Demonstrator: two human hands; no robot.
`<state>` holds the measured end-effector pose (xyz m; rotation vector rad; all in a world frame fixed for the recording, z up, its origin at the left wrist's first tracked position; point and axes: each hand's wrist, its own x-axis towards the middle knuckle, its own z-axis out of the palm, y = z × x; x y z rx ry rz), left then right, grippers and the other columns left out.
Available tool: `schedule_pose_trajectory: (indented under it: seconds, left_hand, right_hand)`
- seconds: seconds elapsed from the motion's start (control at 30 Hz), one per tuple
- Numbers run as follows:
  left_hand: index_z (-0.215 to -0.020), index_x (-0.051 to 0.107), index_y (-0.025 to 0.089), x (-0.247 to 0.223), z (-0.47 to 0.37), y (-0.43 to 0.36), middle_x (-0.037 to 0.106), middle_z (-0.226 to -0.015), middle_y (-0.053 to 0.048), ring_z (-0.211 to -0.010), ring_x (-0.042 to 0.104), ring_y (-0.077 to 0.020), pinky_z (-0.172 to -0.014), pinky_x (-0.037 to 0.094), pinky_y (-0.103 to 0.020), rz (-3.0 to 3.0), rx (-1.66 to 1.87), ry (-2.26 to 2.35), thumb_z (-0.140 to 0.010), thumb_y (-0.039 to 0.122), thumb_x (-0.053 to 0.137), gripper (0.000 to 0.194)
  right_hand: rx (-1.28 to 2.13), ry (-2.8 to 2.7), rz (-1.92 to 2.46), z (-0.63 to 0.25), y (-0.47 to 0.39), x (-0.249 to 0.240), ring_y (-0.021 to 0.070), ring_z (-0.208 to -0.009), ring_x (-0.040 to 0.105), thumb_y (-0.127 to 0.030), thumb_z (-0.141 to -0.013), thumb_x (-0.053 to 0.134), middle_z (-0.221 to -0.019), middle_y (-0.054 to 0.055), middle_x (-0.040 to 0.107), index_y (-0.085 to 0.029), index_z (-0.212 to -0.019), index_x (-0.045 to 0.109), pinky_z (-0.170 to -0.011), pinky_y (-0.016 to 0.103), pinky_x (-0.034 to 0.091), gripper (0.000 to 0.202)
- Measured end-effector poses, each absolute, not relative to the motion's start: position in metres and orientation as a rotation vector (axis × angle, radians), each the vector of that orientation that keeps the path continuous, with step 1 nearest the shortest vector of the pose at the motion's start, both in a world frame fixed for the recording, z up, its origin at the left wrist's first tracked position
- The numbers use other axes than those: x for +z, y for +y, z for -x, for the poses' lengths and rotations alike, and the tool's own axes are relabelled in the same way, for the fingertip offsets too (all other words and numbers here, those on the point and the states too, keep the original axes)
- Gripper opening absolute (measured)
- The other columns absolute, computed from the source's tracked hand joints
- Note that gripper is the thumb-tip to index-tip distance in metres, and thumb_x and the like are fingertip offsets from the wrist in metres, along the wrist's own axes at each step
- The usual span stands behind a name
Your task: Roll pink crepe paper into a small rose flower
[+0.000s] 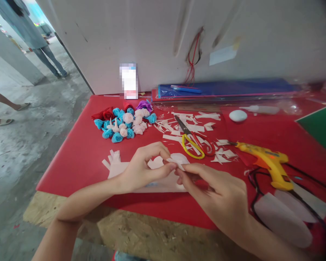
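Note:
Both my hands meet over the near middle of the red tabletop. My left hand (143, 166) pinches a small strip of white paper (176, 163) between thumb and index finger. At its other end, the fingertips of my right hand (220, 186) are pressed together on the same strip. Beneath them lie a pale paper sheet (118, 170) and some rounded white cut pieces (180, 157). Just beyond the hands rest scissors (191, 136) with one yellow and one red handle, among white paper scraps (197, 127). A yellow glue gun (274, 161) lies right of my right hand.
Blue, white, red and purple paper flowers (123, 123) are heaped at the back left. Behind them a phone (129, 81) leans on the wall. A white egg-shaped object (238, 115) and blue sheets in plastic (228, 88) lie farther back. A person (32, 32) stands at far left.

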<state>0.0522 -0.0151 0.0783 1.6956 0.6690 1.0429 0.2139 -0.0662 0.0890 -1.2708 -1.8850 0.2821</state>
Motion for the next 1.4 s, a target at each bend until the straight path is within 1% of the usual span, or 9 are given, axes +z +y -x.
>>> schedule_pose_trajectory:
  seconds: [0.2, 0.27, 0.43, 0.57, 0.7, 0.93, 1.13, 1.23, 1.4]
  left_hand:
    - [-0.065, 0.055, 0.016, 0.0753, -0.0535, -0.0139, 0.057, -0.066, 0.000, -0.064, 0.053, -0.0102, -0.064, 0.047, -0.025, -1.720, 1.077, 0.650, -0.077, 0.020, 0.062, 0.014]
    - [-0.064, 0.054, 0.016, 0.0740, -0.0538, -0.0138, 0.057, -0.064, 0.000, -0.062, 0.053, -0.0102, -0.062, 0.047, -0.025, -1.743, 1.103, 0.632, -0.078, 0.023, 0.061, 0.017]
    - [-0.063, 0.053, 0.016, 0.0717, -0.0539, -0.0144, 0.055, -0.062, 0.001, -0.060, 0.052, -0.0095, -0.060, 0.047, -0.024, -1.756, 1.123, 0.585, -0.079, 0.026, 0.061, 0.020]
    - [-0.064, 0.053, 0.016, 0.0717, -0.0539, -0.0143, 0.054, -0.063, 0.002, -0.061, 0.051, -0.0086, -0.062, 0.046, -0.024, -1.724, 1.137, 0.534, -0.077, 0.018, 0.063, 0.017]
    - [-0.063, 0.052, 0.016, 0.0729, -0.0539, -0.0139, 0.054, -0.063, 0.002, -0.062, 0.051, -0.0088, -0.062, 0.046, -0.024, -1.712, 1.127, 0.536, -0.077, 0.016, 0.063, 0.017]
    - [-0.064, 0.053, 0.016, 0.0719, -0.0543, -0.0152, 0.054, -0.064, 0.002, -0.062, 0.050, -0.0089, -0.062, 0.045, -0.023, -1.698, 1.130, 0.549, -0.077, 0.015, 0.063, 0.016]
    - [-0.063, 0.051, 0.015, 0.0703, -0.0553, -0.0161, 0.053, -0.064, 0.002, -0.062, 0.050, -0.0083, -0.062, 0.044, -0.023, -1.677, 1.161, 0.534, -0.077, 0.014, 0.063, 0.018]
    - [-0.063, 0.050, 0.015, 0.0697, -0.0559, -0.0167, 0.052, -0.063, 0.003, -0.062, 0.049, -0.0077, -0.061, 0.044, -0.022, -1.675, 1.178, 0.538, -0.077, 0.014, 0.063, 0.019]
    - [-0.062, 0.049, 0.016, 0.0693, -0.0569, -0.0177, 0.051, -0.063, 0.003, -0.063, 0.048, -0.0074, -0.062, 0.044, -0.022, -1.667, 1.193, 0.542, -0.077, 0.012, 0.061, 0.020]
  right_hand:
    - [0.314, -1.900, 1.314, -0.2118, -0.0659, 0.0913, 0.0139, -0.046, 0.063, -0.019, -0.085, 0.048, -0.061, 0.001, 0.071, -0.024, -0.071, 0.061, -0.048, 0.024, 0.049, 0.019]
    - [0.507, -1.825, 1.315, -0.2132, -0.0658, 0.0909, 0.0135, -0.043, 0.061, -0.021, -0.083, 0.051, -0.056, 0.000, 0.069, -0.024, -0.069, 0.061, -0.044, 0.023, 0.048, 0.017]
    - [1.258, -1.519, 1.190, -0.2171, -0.0630, 0.0892, 0.0112, -0.037, 0.058, -0.029, -0.081, 0.058, -0.047, -0.001, 0.063, -0.020, -0.067, 0.064, -0.034, 0.018, 0.045, 0.017]
    - [1.377, -1.409, 1.128, -0.2162, -0.0616, 0.0889, 0.0098, -0.038, 0.058, -0.029, -0.079, 0.062, -0.052, 0.000, 0.064, -0.018, -0.066, 0.064, -0.034, 0.016, 0.045, 0.017]
    - [1.300, -1.421, 1.104, -0.2153, -0.0631, 0.0880, 0.0090, -0.038, 0.058, -0.021, -0.078, 0.061, -0.051, -0.002, 0.064, -0.019, -0.070, 0.065, -0.036, 0.015, 0.045, 0.010]
    - [1.047, -1.568, 1.200, -0.2159, -0.0665, 0.0863, 0.0111, -0.040, 0.060, -0.020, -0.079, 0.058, -0.048, -0.003, 0.064, -0.021, -0.071, 0.065, -0.039, 0.017, 0.047, 0.010]
    - [0.642, -1.772, 1.213, -0.2140, -0.0657, 0.0878, 0.0107, -0.038, 0.060, -0.018, -0.082, 0.053, -0.046, -0.005, 0.062, -0.022, -0.072, 0.062, -0.041, 0.019, 0.047, 0.013]
    - [0.415, -1.840, 1.198, -0.2118, -0.0653, 0.0874, 0.0093, -0.041, 0.061, -0.016, -0.084, 0.051, -0.053, -0.004, 0.065, -0.020, -0.074, 0.060, -0.043, 0.017, 0.046, 0.014]
    - [0.231, -1.901, 1.198, -0.2102, -0.0666, 0.0862, 0.0090, -0.040, 0.059, -0.019, -0.088, 0.048, -0.057, -0.002, 0.068, -0.020, -0.074, 0.057, -0.040, 0.018, 0.043, 0.017]
